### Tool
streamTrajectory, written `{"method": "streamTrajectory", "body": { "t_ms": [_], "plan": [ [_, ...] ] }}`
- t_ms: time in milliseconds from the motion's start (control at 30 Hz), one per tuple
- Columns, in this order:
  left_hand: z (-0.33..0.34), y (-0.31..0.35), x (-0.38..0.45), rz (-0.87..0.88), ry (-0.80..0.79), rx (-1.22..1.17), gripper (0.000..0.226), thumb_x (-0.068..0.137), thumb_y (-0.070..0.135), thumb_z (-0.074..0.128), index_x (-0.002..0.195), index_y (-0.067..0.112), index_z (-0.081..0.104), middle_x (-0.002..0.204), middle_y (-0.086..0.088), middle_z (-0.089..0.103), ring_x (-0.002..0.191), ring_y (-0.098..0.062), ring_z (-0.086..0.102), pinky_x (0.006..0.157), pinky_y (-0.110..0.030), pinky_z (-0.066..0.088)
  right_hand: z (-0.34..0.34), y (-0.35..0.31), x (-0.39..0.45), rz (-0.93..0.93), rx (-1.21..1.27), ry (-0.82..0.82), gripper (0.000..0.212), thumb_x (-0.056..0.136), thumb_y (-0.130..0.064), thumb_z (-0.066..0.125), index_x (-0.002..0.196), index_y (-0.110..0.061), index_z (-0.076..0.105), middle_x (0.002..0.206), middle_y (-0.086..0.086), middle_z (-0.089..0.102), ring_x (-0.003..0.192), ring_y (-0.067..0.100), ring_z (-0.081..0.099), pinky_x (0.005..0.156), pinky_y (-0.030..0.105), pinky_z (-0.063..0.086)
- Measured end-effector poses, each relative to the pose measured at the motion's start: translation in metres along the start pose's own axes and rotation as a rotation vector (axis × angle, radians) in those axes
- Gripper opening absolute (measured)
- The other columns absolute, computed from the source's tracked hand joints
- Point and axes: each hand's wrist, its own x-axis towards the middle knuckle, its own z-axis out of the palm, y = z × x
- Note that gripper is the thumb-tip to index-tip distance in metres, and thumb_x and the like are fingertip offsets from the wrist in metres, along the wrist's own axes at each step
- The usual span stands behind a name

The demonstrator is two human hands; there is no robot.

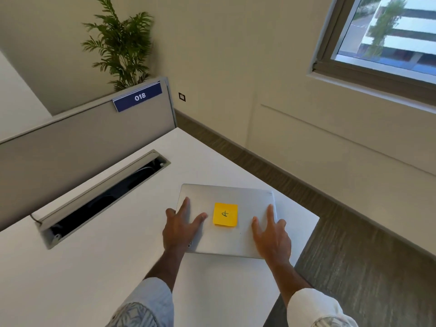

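A closed silver laptop (pixel 226 241) lies flat on the white desk (pixel 106 267), near the desk's right corner. A yellow sticky note (pixel 225 214) with a handwritten mark sits in the middle of its lid. My left hand (pixel 180 228) rests on the lid's left side with fingers spread and straight. On the lid's right side my right hand (pixel 271 234) rests the same way, fingers extended toward the far edge. Neither hand curls round anything.
An open cable tray (pixel 101 197) with a raised flap cuts into the desk at the left. A grey partition (pixel 82 142) with a blue "018" label (pixel 138 97) stands behind it. The desk's right edge drops to carpet (pixel 365 267). A potted plant (pixel 122 41) stands beyond.
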Motion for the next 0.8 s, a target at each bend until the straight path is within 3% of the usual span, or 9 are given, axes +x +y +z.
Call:
{"method": "streamTrajectory", "body": {
  "t_ms": [267,800],
  "plan": [
    [-0.039,-0.045,-0.015,-0.054,0.064,0.001,0.095,0.072,0.091,0.045,0.151,0.043,0.023,0.123,-0.007,0.039,0.103,-0.032,0.063,0.086,-0.044,0.053,0.013,-0.041,-0.029,-0.082,0.013,-0.027,0.071,0.092,-0.070,0.031,0.151,-0.034,0.014,0.107,0.004,0.045,0.085,0.024,0.064,0.070,0.040,0.058],
    [-0.113,-0.146,-0.057,-0.202,0.209,-0.028,0.094,0.074,0.089,0.044,0.152,0.043,0.021,0.125,-0.004,0.041,0.114,-0.031,0.059,0.092,-0.046,0.052,0.053,-0.129,-0.095,-0.249,-0.031,-0.110,0.074,0.092,-0.070,0.027,0.153,-0.035,0.009,0.113,0.005,0.046,0.085,0.023,0.065,0.069,0.036,0.056]
  ]
}}
